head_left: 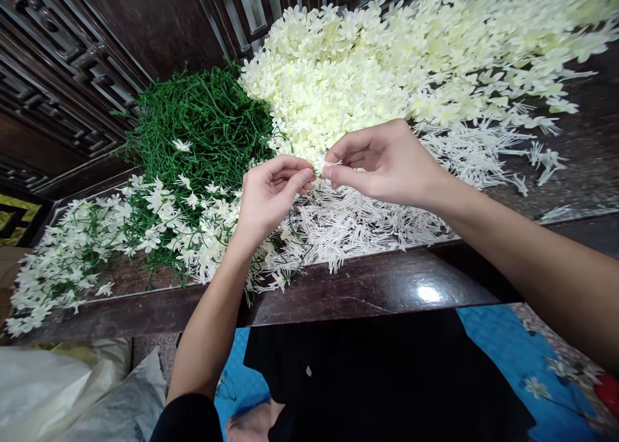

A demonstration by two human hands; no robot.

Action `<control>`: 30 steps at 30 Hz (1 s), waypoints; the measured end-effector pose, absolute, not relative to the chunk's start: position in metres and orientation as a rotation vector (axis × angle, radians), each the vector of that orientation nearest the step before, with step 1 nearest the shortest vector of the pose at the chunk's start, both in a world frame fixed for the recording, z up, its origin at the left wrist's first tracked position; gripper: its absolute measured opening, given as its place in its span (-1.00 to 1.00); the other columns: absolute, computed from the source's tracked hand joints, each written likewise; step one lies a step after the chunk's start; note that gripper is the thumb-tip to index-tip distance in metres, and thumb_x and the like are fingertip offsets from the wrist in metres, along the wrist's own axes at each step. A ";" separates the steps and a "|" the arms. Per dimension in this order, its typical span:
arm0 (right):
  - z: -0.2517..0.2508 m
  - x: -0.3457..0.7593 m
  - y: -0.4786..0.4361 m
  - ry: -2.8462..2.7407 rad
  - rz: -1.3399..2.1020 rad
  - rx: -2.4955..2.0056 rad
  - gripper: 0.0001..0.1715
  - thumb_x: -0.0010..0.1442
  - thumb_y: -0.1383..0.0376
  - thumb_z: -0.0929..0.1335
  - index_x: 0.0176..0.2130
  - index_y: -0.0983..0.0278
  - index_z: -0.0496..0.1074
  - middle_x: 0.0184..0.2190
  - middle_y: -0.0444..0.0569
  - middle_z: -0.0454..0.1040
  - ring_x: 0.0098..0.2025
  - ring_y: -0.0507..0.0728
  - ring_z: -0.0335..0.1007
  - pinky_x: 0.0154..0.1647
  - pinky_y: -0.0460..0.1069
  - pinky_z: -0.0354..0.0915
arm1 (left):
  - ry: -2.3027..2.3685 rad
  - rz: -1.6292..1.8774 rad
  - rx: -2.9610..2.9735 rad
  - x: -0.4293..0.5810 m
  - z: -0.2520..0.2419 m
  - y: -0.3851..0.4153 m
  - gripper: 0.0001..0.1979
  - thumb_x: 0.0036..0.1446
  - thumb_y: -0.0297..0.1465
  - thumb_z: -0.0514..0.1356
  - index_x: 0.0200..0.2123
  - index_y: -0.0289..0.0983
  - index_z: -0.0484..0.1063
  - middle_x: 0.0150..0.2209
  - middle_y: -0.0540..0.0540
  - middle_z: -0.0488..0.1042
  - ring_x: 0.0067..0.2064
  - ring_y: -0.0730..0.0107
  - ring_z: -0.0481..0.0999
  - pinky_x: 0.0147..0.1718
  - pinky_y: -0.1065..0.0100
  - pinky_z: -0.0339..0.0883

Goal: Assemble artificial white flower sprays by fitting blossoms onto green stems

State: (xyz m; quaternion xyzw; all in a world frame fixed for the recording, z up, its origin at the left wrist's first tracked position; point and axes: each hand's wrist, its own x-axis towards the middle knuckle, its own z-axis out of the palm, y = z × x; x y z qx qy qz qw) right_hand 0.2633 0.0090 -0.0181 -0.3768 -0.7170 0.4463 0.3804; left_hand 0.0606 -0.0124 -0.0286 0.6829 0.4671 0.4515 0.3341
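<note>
My left hand [275,190] is closed in a pinch, with a bit of green stem showing at its fingertips. Close beside it, my right hand [382,161] pinches a small white flower piece [333,164]; its exact shape is mostly hidden by the fingers. The two sets of fingertips nearly meet. Behind my left hand is a heap of green artificial stems [203,126]. Pale yellow-white petal flowers [338,93] are piled beyond my right hand. Under both hands lie thin white plastic stamens [362,226].
Assembled white flowers on green stems [72,255] are piled at the left of the dark wooden bench [387,281]. A carved wooden backrest [87,55] rises behind. White sacks [43,390] lie at lower left, and a blue mat [512,345] is on the floor.
</note>
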 end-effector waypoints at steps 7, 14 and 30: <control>-0.018 0.262 0.007 -1.849 1.122 -0.951 -0.65 0.10 -0.03 0.56 -0.46 0.12 0.51 -0.38 0.03 0.61 -0.35 0.25 0.53 -0.22 0.24 0.56 | 1.199 1.124 1.812 0.060 -0.029 -0.011 -0.97 0.23 -0.46 0.33 -0.29 -0.30 0.59 -0.35 -0.09 0.68 -0.37 0.47 0.67 -0.34 0.48 0.61; -0.023 0.262 0.009 -1.866 1.058 -0.980 -0.74 0.12 0.05 0.54 -0.44 0.10 0.51 -0.33 0.03 0.63 -0.25 0.31 0.55 -0.10 0.28 0.55 | 1.225 1.114 1.917 0.057 -0.034 -0.010 -0.87 0.26 -0.38 0.31 -0.33 -0.29 0.61 -0.39 -0.10 0.68 -0.37 0.45 0.66 -0.34 0.45 0.58; -0.025 0.263 0.008 -1.912 1.014 -0.870 -0.89 0.15 0.21 0.46 -0.43 0.06 0.50 -0.34 -0.04 0.63 -0.24 0.28 0.53 -0.03 0.28 0.54 | 1.252 1.189 1.980 0.064 -0.037 -0.017 -0.86 0.29 -0.35 0.26 -0.34 -0.24 0.51 -0.47 -0.04 0.64 -0.46 0.47 0.59 -0.45 0.42 0.43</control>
